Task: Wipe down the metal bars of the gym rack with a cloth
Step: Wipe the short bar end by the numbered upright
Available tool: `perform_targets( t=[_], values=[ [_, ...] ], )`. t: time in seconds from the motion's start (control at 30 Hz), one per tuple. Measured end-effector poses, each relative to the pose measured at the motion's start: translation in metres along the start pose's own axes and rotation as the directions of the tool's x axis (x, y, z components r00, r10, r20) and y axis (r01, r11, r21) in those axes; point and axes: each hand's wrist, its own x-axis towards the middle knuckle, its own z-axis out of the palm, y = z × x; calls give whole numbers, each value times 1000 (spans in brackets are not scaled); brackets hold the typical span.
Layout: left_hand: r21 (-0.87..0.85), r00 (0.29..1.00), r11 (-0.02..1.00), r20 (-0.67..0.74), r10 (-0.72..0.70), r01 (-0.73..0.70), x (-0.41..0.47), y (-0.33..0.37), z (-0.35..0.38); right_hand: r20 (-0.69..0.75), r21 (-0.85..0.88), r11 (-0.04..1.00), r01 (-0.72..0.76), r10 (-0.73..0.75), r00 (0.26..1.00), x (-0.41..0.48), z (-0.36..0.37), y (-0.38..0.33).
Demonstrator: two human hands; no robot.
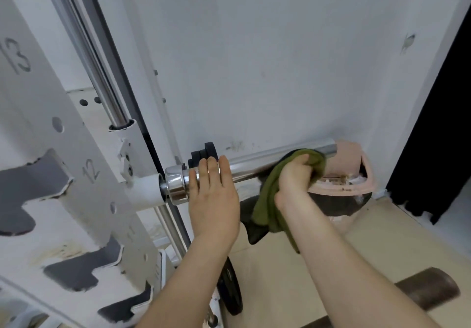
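Two bare hands, two bare forearms, as caught by head cam. L hand [214, 195]: broad, smooth back, w/ four fingers [225, 172] showing rounded tips and faint creases at the joints; thumb was out of sight. R hand [295, 177]: at the grip only a rounded ridge of knuckles showed, the rest hidden. Just behind the grip, the R wrist carried a small bony bump on its L side. L forearm [193, 276] and R forearm [344, 251] were uncovered from wrist to frame edge, smooth, w/ soft tendon lines nr the wrists, and looked thicker the farther back from the grip.
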Motion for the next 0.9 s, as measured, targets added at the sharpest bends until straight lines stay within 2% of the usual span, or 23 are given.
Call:
perform_targets(
  t=[0.07, 0.1, 0.13, 0.2, 0.27, 0.33, 0.37, 0.4, 0.43, 0.47, 0.5, 0.53, 0.57, 0.6, 0.67, 0.7, 0.73, 0.8, 0.87, 0.9],
  values=[
    [-37, 999, 999, 32, 12, -11, -3, -1, -7, 139, -124, 992, -20, 37, 990, -20, -7, 11],
    [-60, 999, 998, 28, 18, -16, -3, -2, -12, 202, -219, 975, 42, 3, 979, -29, -14, 11],
    [-85, 999, 996, 26, 20, -17, -3, -5, -16, 248, -346, 925, 157, -71, 966, -33, -23, 8],
    [-142, 999, 990, 18, 27, -24, -4, -11, -25, 281, -530, 759, 377, -262, 923, -38, -42, -6],
    [-197, 999, 980, -37, -29, 21, -8, -17, -32, 330, -549, 629, 550, -441, 835, -47, -56, -26],
    [-265, 985, 957, -93, -144, 115, -14, -24, -38, 452, -447, 545, 709, -546, 705, -53, -54, -46],
    [-289, 980, 945, -74, -183, 154, -16, -27, -39, 541, -420, 452, 787, -572, 617, -55, -46, -54],
    [-291, 980, 939, -24, -198, 182, -18, -29, -39, 629, -418, 311, 854, -579, 519, -50, -36, -57],
    [-269, 980, 943, 16, -199, 196, -21, -31, -38, 710, -435, 134, 891, -558, 430, -43, -25, -57],
    [-237, 981, 952, 29, -191, 192, -22, -33, -37, 774, -473, -60, 879, -505, 382, -31, -16, -53],
    [-218, 984, 959, 30, -177, 179, -22, -34, -36, 813, -517, -228, 825, -434, 389, -21, -10, -47],
    [-207, 985, 963, 43, -165, 171, -23, -35, -38, 823, -545, -333, 769, -387, 416, -13, -6, -38],
    [-182, 986, 970, 70, -150, 160, -25, -36, -37, 826, -556, -396, 731, -365, 430, -9, -2, -30],
    [-148, 987, 978, 88, -133, 145, -26, -36, -34, 837, -541, -433, 721, -362, 410, -11, 6, -19],
    [-99, 989, 987, 94, -116, 125, -25, -37, -30, 899, -414, -480, 774, -349, 265, -35, 29, 2],
    [-99, 989, 986, 83, -125, 133, -23, -37, -32, 928, -328, -482, 813, -325, 182, -53, 42, 12],
    [-114, 990, 985, 64, -122, 129, -20, -36, -34, 944, -265, -424, 866, -295, 145, -68, 54, 20],
    [-201, 983, 967, 131, -130, 155, -21, -33, -40, 957, -197, -307, 931, -264, 116, -80, 61, 25],
    [-271, 977, 944, 155, -148, 186, -22, -28, -44, 961, -146, -351, 925, -273, 48, -66, 47, 13],
    [-302, 977, 933, 132, -165, 198, -24, -26, -45, 958, -181, -358, 916, -274, 82, -53, 36, 1]
  ],
)
